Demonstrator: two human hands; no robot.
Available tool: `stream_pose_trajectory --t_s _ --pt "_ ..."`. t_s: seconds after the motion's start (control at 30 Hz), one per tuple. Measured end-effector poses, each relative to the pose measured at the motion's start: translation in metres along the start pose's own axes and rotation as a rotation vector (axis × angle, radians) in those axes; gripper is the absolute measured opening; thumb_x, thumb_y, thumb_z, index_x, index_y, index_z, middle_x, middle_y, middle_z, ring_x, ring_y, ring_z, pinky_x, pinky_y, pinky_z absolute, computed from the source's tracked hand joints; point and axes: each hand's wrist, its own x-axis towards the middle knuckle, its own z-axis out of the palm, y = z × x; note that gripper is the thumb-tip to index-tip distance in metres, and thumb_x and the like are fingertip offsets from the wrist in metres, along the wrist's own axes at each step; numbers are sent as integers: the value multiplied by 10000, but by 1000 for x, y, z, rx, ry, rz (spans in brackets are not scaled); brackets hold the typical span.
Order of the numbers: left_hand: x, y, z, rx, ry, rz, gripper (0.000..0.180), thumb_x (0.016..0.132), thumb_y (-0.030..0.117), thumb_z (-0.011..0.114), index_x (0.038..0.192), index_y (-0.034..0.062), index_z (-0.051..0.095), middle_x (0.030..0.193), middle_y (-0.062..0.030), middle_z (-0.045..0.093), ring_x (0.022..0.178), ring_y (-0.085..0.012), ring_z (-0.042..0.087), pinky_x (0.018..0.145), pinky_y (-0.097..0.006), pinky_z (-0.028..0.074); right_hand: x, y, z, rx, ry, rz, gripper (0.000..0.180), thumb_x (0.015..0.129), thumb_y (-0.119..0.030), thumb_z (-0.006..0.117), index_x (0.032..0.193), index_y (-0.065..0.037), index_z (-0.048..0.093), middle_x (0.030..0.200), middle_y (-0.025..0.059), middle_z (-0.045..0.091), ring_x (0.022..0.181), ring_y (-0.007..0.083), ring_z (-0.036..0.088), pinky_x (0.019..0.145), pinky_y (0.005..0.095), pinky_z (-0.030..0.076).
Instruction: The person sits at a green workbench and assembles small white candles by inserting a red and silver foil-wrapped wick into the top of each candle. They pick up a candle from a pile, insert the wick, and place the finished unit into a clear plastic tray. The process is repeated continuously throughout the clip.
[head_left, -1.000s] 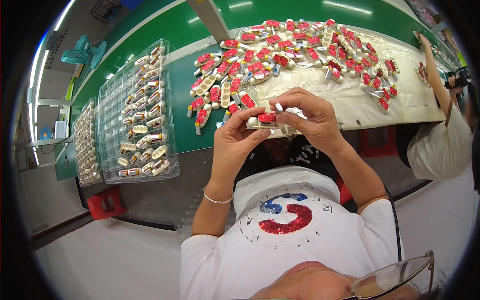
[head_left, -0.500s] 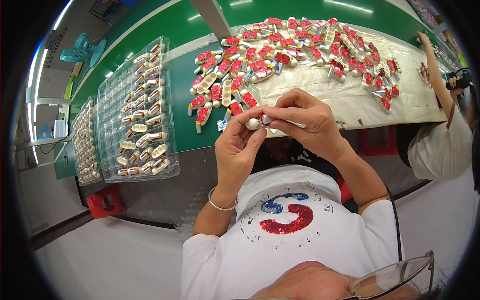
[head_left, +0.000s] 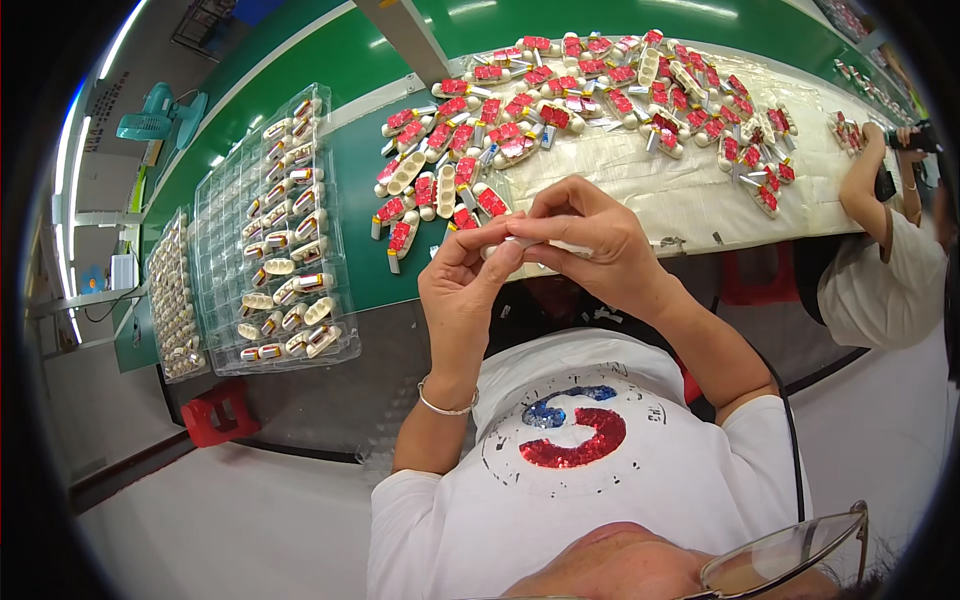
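Held up just past the table's near edge is a small cream-white oblong piece (head_left: 488, 252), mostly covered by my fingers. My left hand (head_left: 458, 290) pinches one end between thumb and fingertips. My right hand (head_left: 605, 240) is closed on it from the other side, its thumb and forefinger meeting my left fingertips. Beyond my hands lies a wide pile of similar cream oblong pieces (head_left: 515, 148), most bearing red labels and silver-white strips. A few pieces, such as one (head_left: 407, 173), show round hollows on their bare side.
On the left, a clear plastic tray (head_left: 222, 255) holds rows of cream pieces; a fuller tray (head_left: 172, 300) stands beyond it. The green table (head_left: 375, 275) is partly covered by a pale sheet (head_left: 600, 210). A post (head_left: 405, 35) rises behind. At right, a person's arm (head_left: 865, 185) reaches over the table.
My fingertips have closed further over the piece, hiding its rounded end and the red bit that showed before. The person at right has drawn an arm lower and nearer.
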Motion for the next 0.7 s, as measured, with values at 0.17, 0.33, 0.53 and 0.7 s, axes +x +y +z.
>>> stream_pose_trajectory --t_s 0.17,0.33,0.53,0.7 --pt "0 2 4 -148 40 46 218 883 7 635 1094 -48 628 1174 -202 631 1005 -202 650 865 -302 561 1 -1 -2 168 124 110 354 810 -137 747 1154 -89 679 1038 57 589 910 144 588 832 274 501" --pt "-5 0 6 -102 34 99 240 880 -8 618 1114 -58 631 1185 -234 617 1044 -263 652 898 -346 562 -8 2 1 510 63 335 345 833 -129 737 1164 -61 669 1062 50 595 944 109 590 834 234 501" --pt "-13 3 9 26 24 168 218 837 -50 650 1053 -54 669 1192 -233 617 1073 -258 637 919 -343 536 -12 4 0 586 29 379 370 825 -63 730 1188 -61 657 1071 55 593 959 104 594 824 226 513" --pt "-9 7 11 65 -29 274 253 828 -97 647 1079 -67 654 1227 -214 597 1081 -212 624 884 -273 542 -11 -2 8 813 108 394 347 817 -45 732 1157 -54 663 1156 61 560 1075 133 570 881 265 500"
